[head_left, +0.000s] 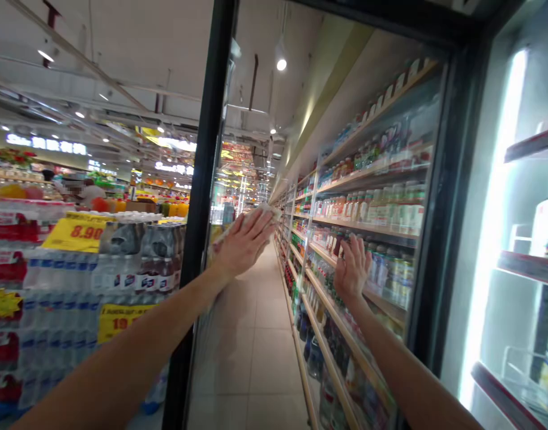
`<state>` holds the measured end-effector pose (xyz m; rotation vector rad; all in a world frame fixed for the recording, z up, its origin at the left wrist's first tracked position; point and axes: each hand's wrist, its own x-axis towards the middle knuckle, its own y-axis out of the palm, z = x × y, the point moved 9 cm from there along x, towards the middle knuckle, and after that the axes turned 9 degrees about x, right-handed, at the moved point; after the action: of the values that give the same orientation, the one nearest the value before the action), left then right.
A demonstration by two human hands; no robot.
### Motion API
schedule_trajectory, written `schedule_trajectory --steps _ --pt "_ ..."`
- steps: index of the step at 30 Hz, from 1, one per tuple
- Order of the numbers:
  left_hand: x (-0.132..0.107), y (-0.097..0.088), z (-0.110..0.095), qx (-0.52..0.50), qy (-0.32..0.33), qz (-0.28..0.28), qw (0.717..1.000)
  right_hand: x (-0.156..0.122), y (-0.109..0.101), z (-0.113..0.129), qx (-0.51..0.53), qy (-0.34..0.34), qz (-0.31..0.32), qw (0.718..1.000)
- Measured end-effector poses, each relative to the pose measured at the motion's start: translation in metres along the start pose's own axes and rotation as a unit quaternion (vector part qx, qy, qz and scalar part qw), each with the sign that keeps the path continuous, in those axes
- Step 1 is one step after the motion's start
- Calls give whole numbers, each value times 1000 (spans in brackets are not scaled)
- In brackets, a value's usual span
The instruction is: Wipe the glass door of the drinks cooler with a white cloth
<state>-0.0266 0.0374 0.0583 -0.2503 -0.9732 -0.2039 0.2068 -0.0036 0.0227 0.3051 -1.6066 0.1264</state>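
Observation:
A tall glass door (pixel 265 334) in a black frame stands open before me. My left hand (pixel 247 236) lies flat with its fingers stretched over a pale cloth (pixel 270 210), holding it against the glass. Only the cloth's edges show around the fingers and beside the wrist. To the right, my right hand (pixel 353 266) is raised at the glass with its fingers apart and nothing in it. Whether its palm touches the pane I cannot tell.
On the right is a lit cooler with shelves (pixel 529 267) and bottles. Shelves of drinks (pixel 368 209) and a tiled aisle (pixel 274 322) appear in the glass. Stacked bottle packs (pixel 59 298) with yellow price signs (pixel 77 233) stand at left. A person is farther back there.

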Motion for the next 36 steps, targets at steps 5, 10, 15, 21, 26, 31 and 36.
schedule_trajectory --steps 5,10,15,21,26,31,36 --pt "-43 3 -80 -46 225 7 973 1 0 1 -12 3 2 1000" --pt "-3 8 -53 -32 169 27 985 2 -1 2 -11 1 -2 1000" --pt "15 9 -53 -25 71 0 997 2 -1 0 -11 12 1 1000" --pt "4 4 -88 -63 288 -9 955 1 -1 -1 -9 12 4 1000" --pt "41 3 7 -24 -94 -19 995 1 -1 -2 -6 22 9 1000" --pt "-12 8 -97 -95 299 3 949 1 0 -2 -8 18 10 1000" --pt "35 6 -29 -55 85 -3 995 1 -1 -2 -8 11 5 1000"
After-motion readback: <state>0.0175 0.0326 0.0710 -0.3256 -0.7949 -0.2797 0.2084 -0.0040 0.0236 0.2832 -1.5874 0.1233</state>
